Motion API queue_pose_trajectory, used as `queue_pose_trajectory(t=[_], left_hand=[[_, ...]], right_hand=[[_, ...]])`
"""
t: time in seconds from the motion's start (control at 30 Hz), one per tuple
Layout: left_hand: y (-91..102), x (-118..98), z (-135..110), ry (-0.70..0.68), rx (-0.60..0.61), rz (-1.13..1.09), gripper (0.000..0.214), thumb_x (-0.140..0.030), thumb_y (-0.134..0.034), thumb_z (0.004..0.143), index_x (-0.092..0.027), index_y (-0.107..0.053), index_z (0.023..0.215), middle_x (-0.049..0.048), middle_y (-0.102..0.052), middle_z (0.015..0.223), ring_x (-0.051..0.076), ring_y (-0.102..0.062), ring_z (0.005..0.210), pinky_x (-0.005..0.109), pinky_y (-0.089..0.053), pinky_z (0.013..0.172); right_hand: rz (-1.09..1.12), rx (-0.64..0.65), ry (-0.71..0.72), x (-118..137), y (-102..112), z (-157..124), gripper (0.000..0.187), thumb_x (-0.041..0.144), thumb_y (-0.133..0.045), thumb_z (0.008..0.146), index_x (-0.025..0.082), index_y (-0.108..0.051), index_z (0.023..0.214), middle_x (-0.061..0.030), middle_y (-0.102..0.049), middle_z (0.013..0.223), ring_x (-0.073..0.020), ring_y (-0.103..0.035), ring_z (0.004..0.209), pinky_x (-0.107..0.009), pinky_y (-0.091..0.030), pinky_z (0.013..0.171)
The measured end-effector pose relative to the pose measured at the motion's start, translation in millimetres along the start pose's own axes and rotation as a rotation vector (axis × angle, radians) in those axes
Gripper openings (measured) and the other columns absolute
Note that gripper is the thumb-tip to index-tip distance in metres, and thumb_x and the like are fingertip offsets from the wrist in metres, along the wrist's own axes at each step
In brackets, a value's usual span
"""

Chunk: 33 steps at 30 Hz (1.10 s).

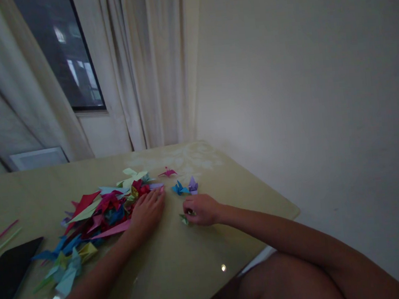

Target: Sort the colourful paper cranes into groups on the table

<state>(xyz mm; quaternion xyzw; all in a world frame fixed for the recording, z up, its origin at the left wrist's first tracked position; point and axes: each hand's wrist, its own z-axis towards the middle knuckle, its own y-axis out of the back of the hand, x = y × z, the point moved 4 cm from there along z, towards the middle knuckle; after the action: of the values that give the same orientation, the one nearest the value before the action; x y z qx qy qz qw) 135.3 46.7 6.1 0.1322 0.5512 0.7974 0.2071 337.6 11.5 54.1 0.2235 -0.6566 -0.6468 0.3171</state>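
My left hand (148,209) lies flat, fingers stretched forward, against the right side of a heap of folded paper cranes (108,201) in red, pink, blue, green and yellow. Between finger and thumb, my right hand (201,210) pinches a small green paper crane (183,219) at the table surface; the fingers partly hide it. Just beyond that hand stand a blue paper crane (179,188) and a purple paper crane (193,185), close together. Farther back sits a pink paper crane (167,172) on its own.
The pale table (228,240) ends at a right edge near the wall. At the left lie a black flat device (13,273), a pink stick (0,235) and a light green stick (3,244). Curtains (157,69) hang behind the table.
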Motion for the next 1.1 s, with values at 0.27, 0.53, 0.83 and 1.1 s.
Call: queue_pose_trajectory(t=[0.27,0.53,0.83,1.1], left_hand=[[-3.9,39,56,0.206,0.144,0.059,0.043,-0.013,-0.040,0.094,-0.013,-0.071,0.125,0.0241,-0.070,0.124,0.039,-0.063,0.122,0.055,-0.047,0.101],[-38.5,34,126,0.214,0.086,-0.241,0.046,-0.025,-0.045,0.098,-0.014,-0.060,0.139,0.0227,-0.063,0.139,0.031,-0.068,0.118,0.045,-0.051,0.103],[-58.8,38,134,0.125,0.040,-0.683,0.036,-0.036,-0.050,0.090,-0.014,-0.071,0.110,0.0130,-0.079,0.117,0.026,-0.075,0.106,0.040,-0.061,0.093],[-51.1,28,122,-0.060,0.074,-0.738,0.048,-0.033,-0.055,0.090,-0.017,-0.071,0.132,0.0123,-0.069,0.143,0.029,-0.059,0.140,0.049,-0.045,0.119]], right_hand=[[-0.013,0.006,-0.039,-5,6,-12,0.012,0.030,-0.070,0.095,0.019,-0.075,0.097,-0.0042,-0.073,0.099,-0.0180,-0.066,0.088,-0.026,-0.033,0.062],[0.029,0.062,0.006,5,2,-17,0.018,0.036,-0.068,0.098,0.020,-0.076,0.100,-0.0030,-0.073,0.097,-0.0157,-0.064,0.081,-0.025,-0.031,0.058],[0.049,0.042,0.100,17,-10,-13,0.018,0.038,-0.067,0.097,0.022,-0.075,0.100,-0.0013,-0.074,0.096,-0.0155,-0.066,0.081,-0.026,-0.028,0.055],[0.070,0.049,0.091,19,-8,-12,0.017,0.036,-0.067,0.097,0.022,-0.076,0.099,-0.0014,-0.073,0.094,-0.0153,-0.066,0.081,-0.025,-0.028,0.056]])
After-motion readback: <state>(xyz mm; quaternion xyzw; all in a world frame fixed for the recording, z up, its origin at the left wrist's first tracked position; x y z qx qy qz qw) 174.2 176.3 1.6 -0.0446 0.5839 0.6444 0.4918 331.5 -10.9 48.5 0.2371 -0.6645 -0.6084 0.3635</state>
